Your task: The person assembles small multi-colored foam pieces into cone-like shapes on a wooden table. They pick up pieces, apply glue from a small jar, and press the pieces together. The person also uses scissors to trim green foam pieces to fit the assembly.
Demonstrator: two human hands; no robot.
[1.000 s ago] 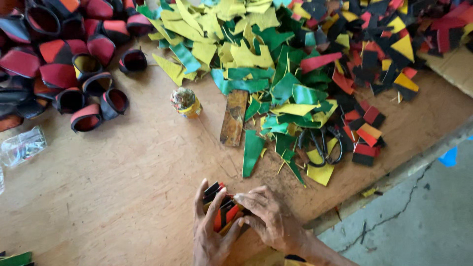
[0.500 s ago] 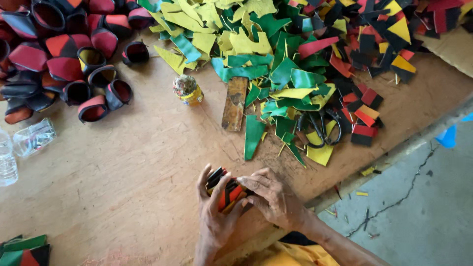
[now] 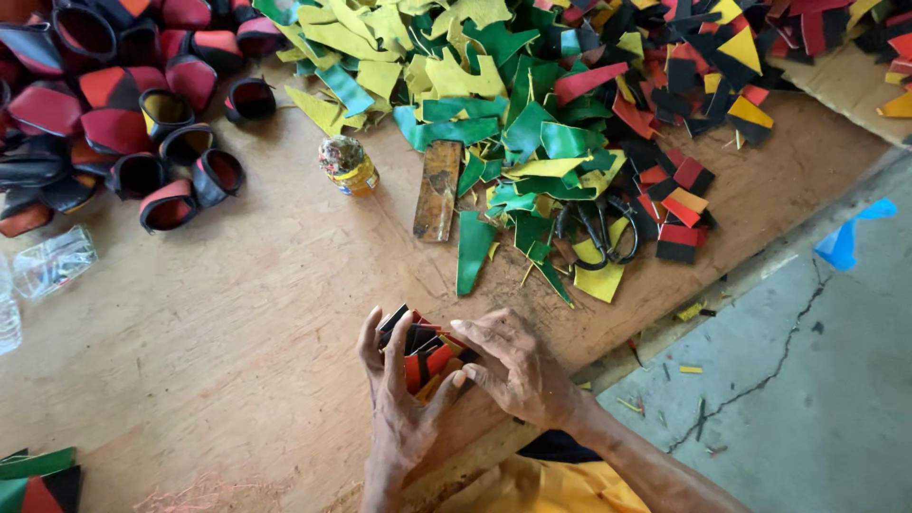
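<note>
showing, left to right: a heap of red-and-black loops (image 3: 104,114), too many and overlapping to count; one small jar (image 3: 349,166); one wooden block (image 3: 438,190), long axis running away from the person; a heap of green and yellow offcuts (image 3: 475,104), uncounted; one pair of scissors (image 3: 600,233) half buried in scraps. at the near edge of the board (image 3: 218,332), the left hand (image 3: 399,399) and right hand (image 3: 518,366) close together around one small bundle of black, red and yellow strips (image 3: 425,353), fingers clamped on it from both sides. the bundle lies between the palms, tilted up-left, the left hand beneath and the right above.
</note>
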